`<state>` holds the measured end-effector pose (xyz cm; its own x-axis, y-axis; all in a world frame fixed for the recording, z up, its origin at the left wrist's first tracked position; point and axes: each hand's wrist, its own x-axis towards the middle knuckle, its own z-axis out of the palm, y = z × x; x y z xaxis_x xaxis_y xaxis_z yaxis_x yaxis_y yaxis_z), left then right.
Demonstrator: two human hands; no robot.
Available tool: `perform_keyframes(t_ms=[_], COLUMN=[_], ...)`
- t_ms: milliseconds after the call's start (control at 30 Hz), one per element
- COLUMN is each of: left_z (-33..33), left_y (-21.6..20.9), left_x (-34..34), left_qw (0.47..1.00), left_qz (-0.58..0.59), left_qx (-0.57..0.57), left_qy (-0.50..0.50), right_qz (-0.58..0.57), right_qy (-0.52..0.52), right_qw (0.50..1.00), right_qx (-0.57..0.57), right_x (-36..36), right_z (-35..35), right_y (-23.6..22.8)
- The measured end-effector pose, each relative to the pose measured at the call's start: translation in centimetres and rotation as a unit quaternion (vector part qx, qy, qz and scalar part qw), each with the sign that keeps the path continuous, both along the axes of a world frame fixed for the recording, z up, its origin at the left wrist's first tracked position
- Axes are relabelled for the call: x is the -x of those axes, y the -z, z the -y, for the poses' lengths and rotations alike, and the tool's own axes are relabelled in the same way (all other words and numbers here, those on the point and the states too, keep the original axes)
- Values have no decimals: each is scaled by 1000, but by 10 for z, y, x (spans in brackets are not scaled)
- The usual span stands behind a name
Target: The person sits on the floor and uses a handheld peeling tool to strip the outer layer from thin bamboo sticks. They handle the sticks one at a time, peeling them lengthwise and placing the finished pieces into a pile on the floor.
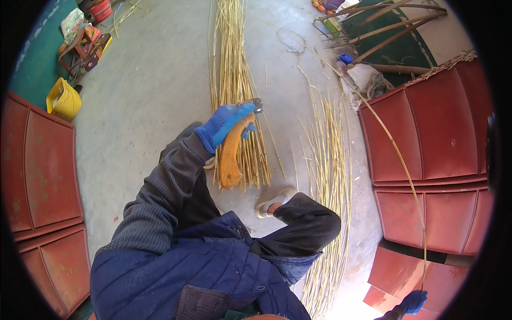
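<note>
My left hand, in a blue work glove, is closed around a tool with a curved orange wooden handle and a small metal head. Its exact kind I cannot make out. Under the tool, a thick bundle of yellow reed stalks stretches away along the floor. Far out at the lower right, my gloved right hand grips one long reed stalk. That stalk arcs up and leftward past the red sofa, its thin far end above the floor.
A looser spread of reeds lies right of my bent knee. Red padded seats line the right, and more red seats the left. A yellow bucket stands at left. Wooden poles jut out at the upper right.
</note>
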<state>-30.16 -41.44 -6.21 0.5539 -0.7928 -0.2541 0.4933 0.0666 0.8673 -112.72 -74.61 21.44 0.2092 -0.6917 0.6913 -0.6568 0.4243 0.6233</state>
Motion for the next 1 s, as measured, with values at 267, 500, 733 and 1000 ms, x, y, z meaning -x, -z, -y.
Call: perform_keyframes(t_ms=[267,500,733,1000], left_z=[-3,5,-20,-74], left_y=[5,3,-47,-72], left_x=[2,12,91,158], left_qw=[1000,995,986,936], left_qz=[4,38,78,224], left_qx=[8,-95,-63,-132], left_qy=[-10,-10,136,237], right_qz=[262,572,542,561], right_qy=[40,-174,-186,-348], right_qw=[955,571,197,110], right_qx=[-135,-562,-795,-743], right_x=[164,-109,-437,-583], right_z=[-28,-97,-143,-166], right_y=[70,110,133,158])
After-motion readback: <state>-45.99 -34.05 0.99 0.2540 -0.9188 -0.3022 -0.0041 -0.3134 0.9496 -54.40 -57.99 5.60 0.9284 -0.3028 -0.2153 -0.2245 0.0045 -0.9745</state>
